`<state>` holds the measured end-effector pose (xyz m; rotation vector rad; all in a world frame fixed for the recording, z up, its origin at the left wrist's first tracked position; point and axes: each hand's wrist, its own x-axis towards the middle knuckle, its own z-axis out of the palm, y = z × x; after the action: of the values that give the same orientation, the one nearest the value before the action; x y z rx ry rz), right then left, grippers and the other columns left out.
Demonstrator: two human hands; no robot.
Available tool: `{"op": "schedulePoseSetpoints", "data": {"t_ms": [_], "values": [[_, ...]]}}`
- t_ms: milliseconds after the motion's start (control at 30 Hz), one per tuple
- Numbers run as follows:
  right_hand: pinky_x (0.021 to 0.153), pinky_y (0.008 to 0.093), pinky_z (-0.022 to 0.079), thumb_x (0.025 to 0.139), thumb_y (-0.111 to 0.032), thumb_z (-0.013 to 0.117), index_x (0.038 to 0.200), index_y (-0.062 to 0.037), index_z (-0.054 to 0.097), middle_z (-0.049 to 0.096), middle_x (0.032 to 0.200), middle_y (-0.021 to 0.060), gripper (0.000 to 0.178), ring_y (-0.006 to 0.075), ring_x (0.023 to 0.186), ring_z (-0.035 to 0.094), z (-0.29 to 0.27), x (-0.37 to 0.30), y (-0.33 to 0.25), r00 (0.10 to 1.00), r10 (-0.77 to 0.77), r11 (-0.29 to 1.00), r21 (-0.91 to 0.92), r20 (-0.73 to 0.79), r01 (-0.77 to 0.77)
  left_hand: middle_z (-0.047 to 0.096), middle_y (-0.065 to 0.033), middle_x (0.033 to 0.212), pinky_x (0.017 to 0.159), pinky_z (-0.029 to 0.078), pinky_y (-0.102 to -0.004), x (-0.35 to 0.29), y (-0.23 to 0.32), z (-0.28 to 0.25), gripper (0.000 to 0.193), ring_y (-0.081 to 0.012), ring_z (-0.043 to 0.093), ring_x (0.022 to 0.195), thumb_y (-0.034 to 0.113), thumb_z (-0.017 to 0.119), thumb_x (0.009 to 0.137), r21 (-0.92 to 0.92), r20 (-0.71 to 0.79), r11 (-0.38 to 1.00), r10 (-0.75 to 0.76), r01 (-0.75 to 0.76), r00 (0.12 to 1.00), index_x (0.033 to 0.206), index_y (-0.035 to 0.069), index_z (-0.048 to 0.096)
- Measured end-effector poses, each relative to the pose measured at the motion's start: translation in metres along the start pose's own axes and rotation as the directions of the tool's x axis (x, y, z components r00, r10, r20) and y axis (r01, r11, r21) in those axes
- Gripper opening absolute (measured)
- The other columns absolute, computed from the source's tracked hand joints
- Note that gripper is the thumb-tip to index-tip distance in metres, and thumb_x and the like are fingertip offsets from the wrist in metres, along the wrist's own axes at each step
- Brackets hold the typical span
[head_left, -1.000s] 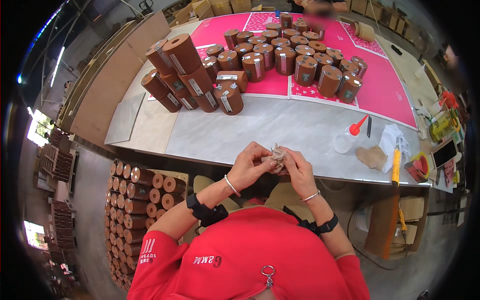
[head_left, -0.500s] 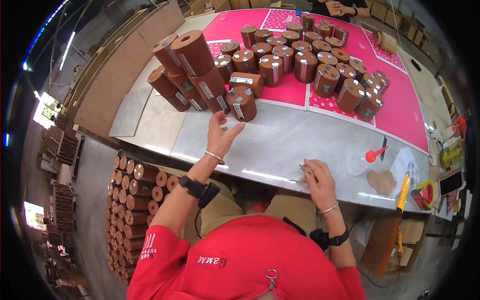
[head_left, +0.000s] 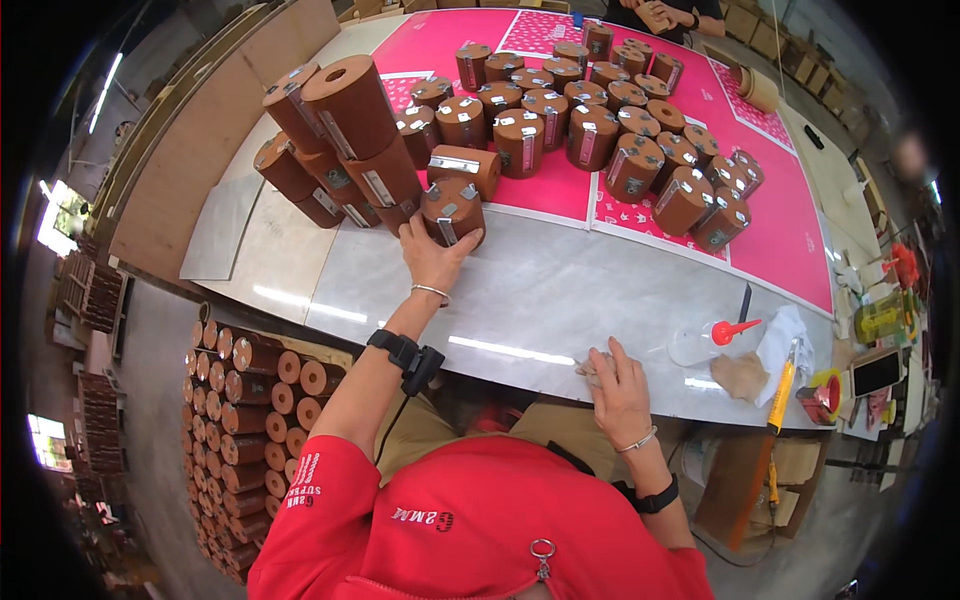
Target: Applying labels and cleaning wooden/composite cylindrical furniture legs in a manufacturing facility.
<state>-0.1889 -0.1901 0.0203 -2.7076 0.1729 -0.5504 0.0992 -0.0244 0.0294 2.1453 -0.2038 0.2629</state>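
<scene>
A brown cylinder (head_left: 452, 205) with silvery tape strips stands upright near the table's front edge. My left hand (head_left: 432, 262) is around its near side, thumb on the right, fingers on the left. Just behind, another brown cylinder (head_left: 465, 170) lies on its side. To the left, taller brown cylinders (head_left: 350, 105) are stacked on one another. My right hand (head_left: 622, 395) rests at the front edge of the table, its fingers over a small crumpled tan scrap (head_left: 592, 372), possibly cloth; the hand hides part of it.
Many taped brown cylinders (head_left: 520, 140) stand on pink printed sheets (head_left: 780, 225). At right are a clear bottle with a red nozzle (head_left: 725, 332), a white cloth (head_left: 783, 340) and a yellow cutter (head_left: 785, 385). More cylinders (head_left: 250, 400) are piled below left. Another person's hand (head_left: 660, 15) shows at the far side.
My left hand has closed in on the near upright cylinder and now touches it. My right hand stays by the table edge with the scrap. The whole view has shifted slightly.
</scene>
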Motion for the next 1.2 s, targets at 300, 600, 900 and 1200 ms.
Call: {"op": "schedulePoseSetpoints", "data": {"t_ms": [300,600,900,1200], "values": [[0.076,0.0403,0.047,0.076,-0.007,0.067,0.120,-0.0104,0.061,0.051,0.118,0.0180,0.044,0.0347,0.094,0.052,0.009,-0.001,-0.011,1.000,0.011,0.990,-0.137,-0.014,-0.013,0.052,-0.0192,0.117,0.092,0.046,-0.0372,-0.014,-0.005,-0.011,0.087,-0.0297,0.055,0.108,0.034,0.087,0.057,-0.257,0.164,0.965,0.100,-0.056,0.981,0.121,-0.003,0.039],[0.067,0.0367,0.050,0.078,0.001,0.063,0.105,-0.0069,0.068,0.055,0.096,0.0155,0.028,0.0296,0.079,0.058,0.002,0.011,-0.002,0.965,0.262,0.928,0.279,-0.015,-0.248,0.053,-0.0185,0.116,0.090,0.047,-0.0390,-0.101,-0.004,-0.037,0.086,-0.0317,0.057,0.106,0.031,0.087,0.057,-0.395,0.355,0.903,0.320,-0.169,0.878,0.122,0.000,0.041],[0.066,0.0344,0.052,0.077,0.000,0.065,0.098,-0.0076,0.066,0.056,0.097,0.0171,0.022,0.0304,0.078,0.061,-0.007,0.124,-0.098,0.950,-0.290,0.882,0.352,-0.119,0.314,0.053,-0.0191,0.118,0.090,0.047,-0.0390,-0.107,-0.021,-0.028,0.096,-0.0333,0.056,0.107,0.031,0.088,0.057,-0.388,0.387,0.883,0.416,-0.264,0.823,0.132,0.000,0.037],[0.071,0.0387,0.051,0.066,0.005,0.060,0.091,-0.0054,0.063,0.056,0.089,0.0129,0.027,0.0319,0.087,0.057,0.009,0.125,-0.090,0.851,-0.513,0.816,0.247,-0.109,0.523,0.054,-0.0201,0.114,0.087,0.048,-0.0399,-0.110,-0.024,-0.023,0.088,-0.0353,0.057,0.102,0.029,0.087,0.058,-0.474,0.271,0.840,0.424,-0.263,0.864,0.128,0.001,0.040]]}}
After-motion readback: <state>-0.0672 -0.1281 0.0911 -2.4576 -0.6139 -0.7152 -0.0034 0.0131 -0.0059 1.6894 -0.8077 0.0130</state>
